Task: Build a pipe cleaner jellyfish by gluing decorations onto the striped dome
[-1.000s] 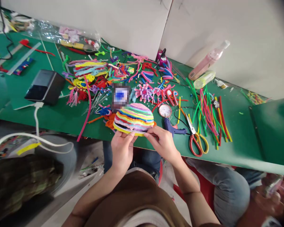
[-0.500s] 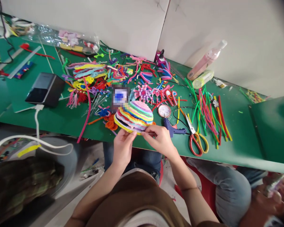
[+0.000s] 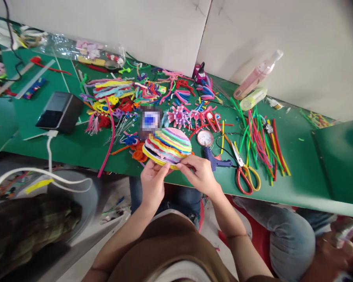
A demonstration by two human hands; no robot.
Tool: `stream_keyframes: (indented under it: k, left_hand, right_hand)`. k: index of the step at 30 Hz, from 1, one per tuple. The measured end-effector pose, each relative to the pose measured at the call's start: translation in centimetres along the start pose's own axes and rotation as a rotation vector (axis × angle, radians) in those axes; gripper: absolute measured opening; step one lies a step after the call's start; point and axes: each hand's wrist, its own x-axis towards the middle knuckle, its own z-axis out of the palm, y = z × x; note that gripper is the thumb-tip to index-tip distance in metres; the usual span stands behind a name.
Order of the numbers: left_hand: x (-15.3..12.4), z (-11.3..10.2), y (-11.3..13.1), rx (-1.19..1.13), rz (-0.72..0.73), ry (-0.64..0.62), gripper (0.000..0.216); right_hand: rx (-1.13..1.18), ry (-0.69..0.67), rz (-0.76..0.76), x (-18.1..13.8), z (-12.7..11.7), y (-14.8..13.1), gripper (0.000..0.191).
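A dome-shaped craft piece of striped, many-coloured pipe cleaners sits tilted at the near edge of the green table. My left hand pinches its lower rim from below. My right hand pinches the rim just to the right, fingers closed on the rim and what looks like a thin red strand. The two hands' fingertips nearly meet at the rim's near side.
Loose pipe cleaners and small pipe-cleaner shapes cover the table. A blue glue gun, red-handled scissors and a small round dial lie right of my hands. A dark box with a white cable sits left. Another person's knee is at right.
The striped dome has tipped and turned a little in my hands, its rim now facing me more. Both hands have shifted slightly along the rim and keep their grip.
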Motion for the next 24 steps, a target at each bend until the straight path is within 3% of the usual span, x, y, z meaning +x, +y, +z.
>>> stream_keyframes:
  k: [5, 17, 24]
  left_hand:
    - [-0.11, 0.05, 0.39, -0.023, -0.048, -0.016, 0.037]
    - [-0.29, -0.14, 0.17, 0.047, -0.028, -0.018, 0.035]
    - [-0.31, 0.06, 0.24, 0.051, -0.040, -0.017, 0.041]
  right_hand:
    - [-0.051, 0.069, 0.014, 0.11, 0.21, -0.35, 0.027]
    - [-0.127, 0.043, 0.026, -0.16, 0.37, 0.18, 0.034]
    - [-0.203, 0.141, 0.021, 0.00, 0.70, 0.09, 0.035]
